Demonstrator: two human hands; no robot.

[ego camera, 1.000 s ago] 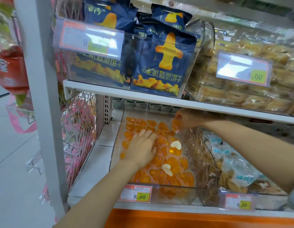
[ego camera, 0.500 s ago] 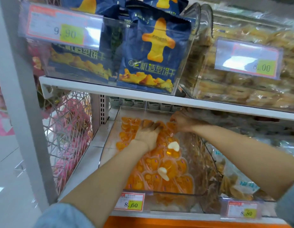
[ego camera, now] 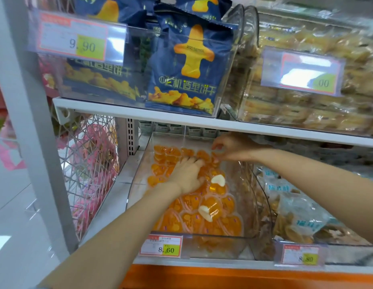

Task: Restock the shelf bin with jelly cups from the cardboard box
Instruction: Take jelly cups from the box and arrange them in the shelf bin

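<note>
A clear plastic shelf bin (ego camera: 244, 240) on the lower shelf holds several orange heart-shaped jelly cups (ego camera: 189, 217), two showing white undersides. My left hand (ego camera: 186, 174) lies flat on the cups in the middle of the bin, fingers spread and pressing down. My right hand (ego camera: 233, 148) hovers at the bin's back right under the upper shelf, fingers loosely curled over the rear cups; whether it holds a cup is unclear. The cardboard box is out of view.
The white upper shelf edge (ego camera: 181, 118) hangs low over the bin's back. Above stand a bin of blue biscuit bags (ego camera: 187, 65) and a bin of wrapped cakes (ego camera: 306, 80). A bin of pale blue snack packs (ego camera: 296, 215) sits to the right. A wire rack (ego camera: 87, 163) stands to the left.
My left hand slid from the bin's middle toward the back across the cups. My right hand stayed at the back right and its fingers loosened. The camera moved closer.
</note>
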